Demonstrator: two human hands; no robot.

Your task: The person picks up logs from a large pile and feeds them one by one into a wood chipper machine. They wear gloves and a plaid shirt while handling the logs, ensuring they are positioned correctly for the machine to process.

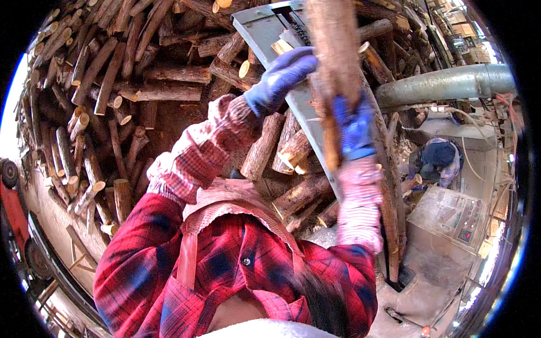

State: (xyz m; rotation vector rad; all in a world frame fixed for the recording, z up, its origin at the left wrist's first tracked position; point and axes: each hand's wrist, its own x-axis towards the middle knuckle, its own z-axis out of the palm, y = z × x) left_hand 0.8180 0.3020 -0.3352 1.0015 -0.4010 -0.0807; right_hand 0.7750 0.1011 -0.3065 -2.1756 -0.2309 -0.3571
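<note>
A thick bark-covered log (333, 50), smeared by motion, rises steeply in front of me, its top past the upper edge of the picture. My right hand (355, 128), in a blue glove, is closed around its lower part. From the left, my left hand (282, 76), gloved too, presses its fingers against the log's side; the fingertips are partly hidden there. Under the log runs a slanted grey metal trough (307, 115) with a dark chain (296, 25) at its far end. A pale split piece of wood (280, 47) lies on it near my left hand.
Logs (169, 84) are heaped high at the left and far side, with several (265, 146) just left of the trough. A wide metal pipe (445, 84) crosses at the right. Beyond it a person (439, 160) crouches near a dusty control box (451, 217).
</note>
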